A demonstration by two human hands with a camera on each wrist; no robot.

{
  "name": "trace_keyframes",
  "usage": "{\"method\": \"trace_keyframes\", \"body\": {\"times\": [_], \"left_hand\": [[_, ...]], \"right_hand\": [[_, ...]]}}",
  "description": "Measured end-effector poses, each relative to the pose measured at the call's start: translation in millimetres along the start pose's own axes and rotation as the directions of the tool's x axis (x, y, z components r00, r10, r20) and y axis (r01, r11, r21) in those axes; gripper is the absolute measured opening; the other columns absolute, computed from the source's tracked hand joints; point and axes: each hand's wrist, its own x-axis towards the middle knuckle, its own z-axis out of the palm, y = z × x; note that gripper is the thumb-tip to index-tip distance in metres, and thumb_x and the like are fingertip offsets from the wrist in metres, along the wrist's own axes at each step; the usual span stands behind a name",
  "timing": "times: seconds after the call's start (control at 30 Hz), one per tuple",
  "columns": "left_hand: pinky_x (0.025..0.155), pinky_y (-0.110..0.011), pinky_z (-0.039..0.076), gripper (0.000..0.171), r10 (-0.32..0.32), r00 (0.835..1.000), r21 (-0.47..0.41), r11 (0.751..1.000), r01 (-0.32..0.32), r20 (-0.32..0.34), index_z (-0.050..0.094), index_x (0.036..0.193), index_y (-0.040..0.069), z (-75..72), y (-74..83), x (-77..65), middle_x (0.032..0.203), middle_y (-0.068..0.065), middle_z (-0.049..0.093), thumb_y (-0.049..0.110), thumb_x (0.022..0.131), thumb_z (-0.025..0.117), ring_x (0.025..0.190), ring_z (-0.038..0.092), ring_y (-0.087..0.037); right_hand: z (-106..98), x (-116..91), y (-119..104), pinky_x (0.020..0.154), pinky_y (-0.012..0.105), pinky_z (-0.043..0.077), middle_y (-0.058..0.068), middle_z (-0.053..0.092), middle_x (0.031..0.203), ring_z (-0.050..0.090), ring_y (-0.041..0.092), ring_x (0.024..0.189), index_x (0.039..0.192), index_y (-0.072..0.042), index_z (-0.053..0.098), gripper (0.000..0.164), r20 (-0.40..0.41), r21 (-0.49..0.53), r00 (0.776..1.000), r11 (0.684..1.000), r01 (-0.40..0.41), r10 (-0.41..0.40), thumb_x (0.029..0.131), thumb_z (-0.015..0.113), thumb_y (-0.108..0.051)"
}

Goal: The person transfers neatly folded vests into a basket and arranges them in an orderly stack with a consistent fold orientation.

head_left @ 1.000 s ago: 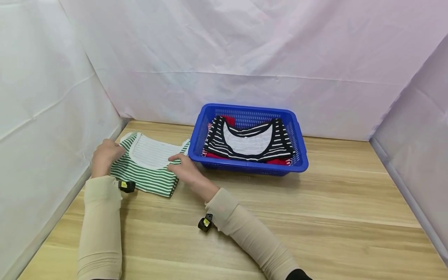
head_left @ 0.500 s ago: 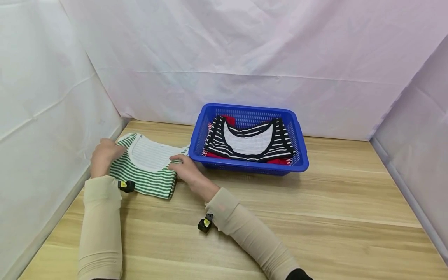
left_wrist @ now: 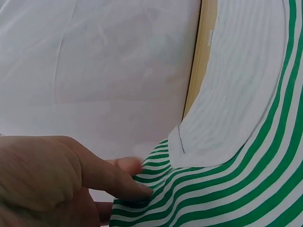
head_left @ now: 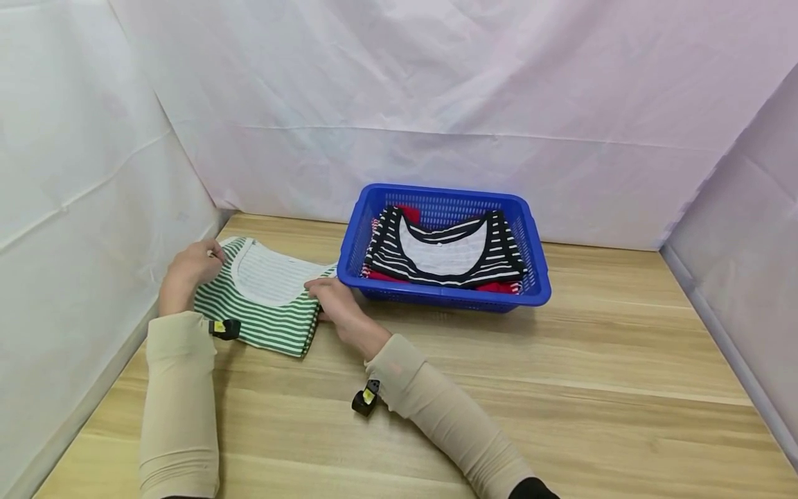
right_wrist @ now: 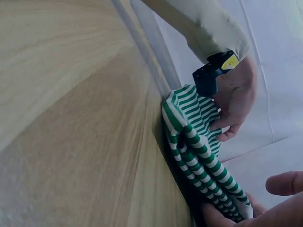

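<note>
A folded green-and-white striped shirt [head_left: 268, 320] with a wide white neckline lies on the table at the left. My left hand [head_left: 192, 267] pinches its left shoulder; in the left wrist view the thumb [left_wrist: 135, 190] presses on the striped cloth. On the opposite side, my right hand [head_left: 337, 305] grips the shirt's right edge near the basket. The right wrist view shows the stacked fold layers [right_wrist: 203, 165] of that edge, with fingers [right_wrist: 215, 217] around its near end and one digit raised off the cloth.
Just right of the shirt stands a blue plastic basket [head_left: 445, 296], its left rim close to my right hand. Inside lie a folded black-and-white striped shirt [head_left: 442, 256] and red cloth [head_left: 499, 287]. White sheeting [head_left: 399, 90] walls the wooden table [head_left: 561, 395] at back and sides.
My right fingers have closed around the shirt's right edge, some now under it. The left fingers have curled in more. The shirt's front edge has shifted slightly toward me; the basket stays put.
</note>
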Motion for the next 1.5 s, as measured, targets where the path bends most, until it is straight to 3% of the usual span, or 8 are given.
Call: {"method": "trace_keyframes", "body": {"times": [0.2, 0.47, 0.57, 0.7, 0.9, 1.23, 1.37, 1.5], "left_hand": [[0.114, -0.067, 0.031, 0.051, -0.007, 0.996, 0.043, 0.999, 0.003, 0.094, 0.060, 0.135, -0.007, -0.8, -1.6, 3.7, 0.152, -0.040, 0.036, 0.014, 0.097, 0.032, 0.142, 0.031, -0.059], [0.115, -0.067, 0.030, 0.052, -0.020, 0.991, 0.026, 1.000, 0.017, 0.136, 0.057, 0.138, -0.009, 1.9, -5.6, 5.6, 0.153, -0.041, 0.034, 0.013, 0.097, 0.035, 0.141, 0.032, -0.056], [0.113, -0.066, 0.033, 0.053, -0.027, 0.992, 0.012, 1.000, 0.026, 0.120, 0.057, 0.138, -0.009, 4.1, -6.6, 6.1, 0.153, -0.041, 0.035, 0.011, 0.094, 0.036, 0.136, 0.036, -0.053], [0.113, -0.068, 0.033, 0.055, -0.048, 0.995, -0.006, 0.999, 0.048, 0.087, 0.056, 0.139, -0.009, 5.7, -6.7, 6.0, 0.152, -0.041, 0.036, 0.013, 0.092, 0.038, 0.138, 0.036, -0.056], [0.112, -0.069, 0.033, 0.054, -0.054, 0.998, -0.016, 0.998, 0.054, 0.045, 0.058, 0.137, -0.009, 5.3, -4.4, 4.3, 0.150, -0.040, 0.041, 0.014, 0.091, 0.042, 0.137, 0.038, -0.058], [0.103, -0.063, 0.041, 0.052, -0.026, 0.996, -0.056, 0.998, 0.021, -0.084, 0.064, 0.133, -0.006, 3.2, 1.3, -1.7, 0.147, -0.036, 0.049, 0.011, 0.091, 0.040, 0.131, 0.046, -0.055], [0.103, -0.065, 0.041, 0.052, -0.009, 0.993, -0.061, 0.998, 0.002, -0.120, 0.064, 0.134, -0.006, -2.4, 6.9, -5.3, 0.146, -0.036, 0.050, 0.011, 0.091, 0.040, 0.132, 0.045, -0.057], [0.076, -0.055, 0.050, 0.056, -0.009, 0.986, -0.086, 0.996, -0.005, -0.167, 0.066, 0.133, -0.004, -8.7, 14.4, -11.1, 0.146, -0.037, 0.050, 0.007, 0.085, 0.040, 0.107, 0.055, -0.055]], "right_hand": [[-1.6, 2.2, 2.2, 0.090, 0.042, 0.059, 0.008, 0.061, 0.144, 0.060, 0.018, 0.116, 0.142, -0.004, 0.061, 0.050, 0.001, 0.036, 1.000, 0.999, -0.010, 0.010, 0.093, 0.056, -0.009], [-1.4, 3.4, 4.9, 0.084, 0.046, 0.062, 0.011, 0.038, 0.163, 0.060, 0.025, 0.122, 0.158, -0.007, 0.042, 0.063, 0.091, -0.103, 0.996, 0.994, 0.031, -0.021, 0.097, 0.057, -0.009], [-1.0, 0.9, 5.2, 0.105, 0.043, 0.053, 0.008, 0.024, 0.172, 0.051, 0.024, 0.139, 0.160, -0.009, 0.039, 0.065, 0.074, -0.302, 0.991, 0.945, 0.126, -0.109, 0.098, 0.058, -0.014], [-1.7, -3.2, 3.4, 0.127, 0.036, 0.025, 0.001, 0.012, 0.175, 0.020, 0.018, 0.159, 0.162, -0.010, 0.033, 0.071, 0.094, -0.505, 0.969, 0.828, 0.244, -0.228, 0.096, 0.058, -0.019], [-3.2, -7.1, -1.9, 0.127, 0.037, 0.026, 0.002, 0.013, 0.175, 0.018, 0.020, 0.160, 0.165, -0.008, 0.025, 0.092, 0.157, -0.568, 0.936, 0.747, 0.347, -0.315, 0.081, 0.062, 0.002], [0.6, -18.1, -13.2, 0.122, 0.035, 0.035, -0.004, 0.014, 0.175, 0.022, 0.016, 0.157, 0.164, -0.009, 0.026, 0.098, 0.162, -0.531, 0.883, 0.715, 0.454, -0.440, 0.074, 0.059, 0.011], [-0.1, -24.9, -19.5, 0.125, 0.036, 0.030, -0.004, 0.012, 0.175, 0.020, 0.016, 0.158, 0.165, -0.010, 0.025, 0.098, 0.149, -0.481, 0.872, 0.736, 0.477, -0.467, 0.076, 0.059, 0.010], [-3.1, -32.4, -28.1, 0.126, 0.037, 0.027, -0.003, 0.011, 0.175, 0.016, 0.015, 0.158, 0.165, -0.012, 0.026, 0.095, 0.126, -0.434, 0.866, 0.758, 0.486, -0.483, 0.078, 0.058, 0.010]]}}
